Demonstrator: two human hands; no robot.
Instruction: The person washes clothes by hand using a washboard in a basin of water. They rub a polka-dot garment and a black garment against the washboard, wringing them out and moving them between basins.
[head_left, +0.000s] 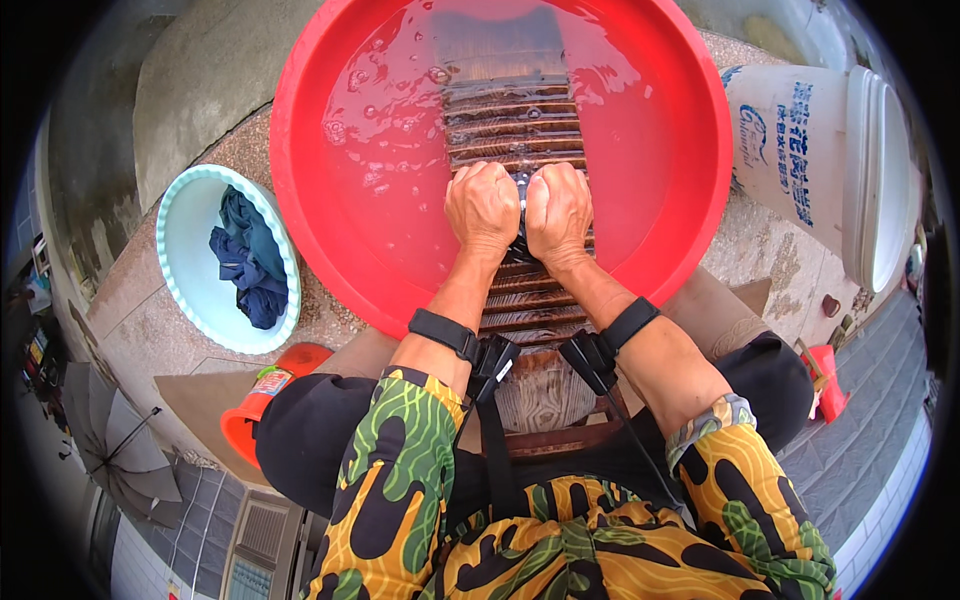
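Note:
A ribbed wooden washboard (514, 124) leans in a large red basin (300, 247) of water, its far end under the surface. Both fists rest side by side on its ridges, about mid-basin. My left hand (486, 206) grips one side of a dark cloth with light spots (520, 251), and my right hand (559, 210) grips the other side. Most of the cloth is hidden between and beneath the fists. The board's near end (544, 394) comes out over the basin's rim between my knees.
A light blue basin (180, 277) with dark blue and teal cloths (251, 247) stands at the left. Near my left knee is an orange bucket (244, 420). A white plastic bucket (795, 150) lies at the right. An open grey umbrella (120, 442) is at the lower left.

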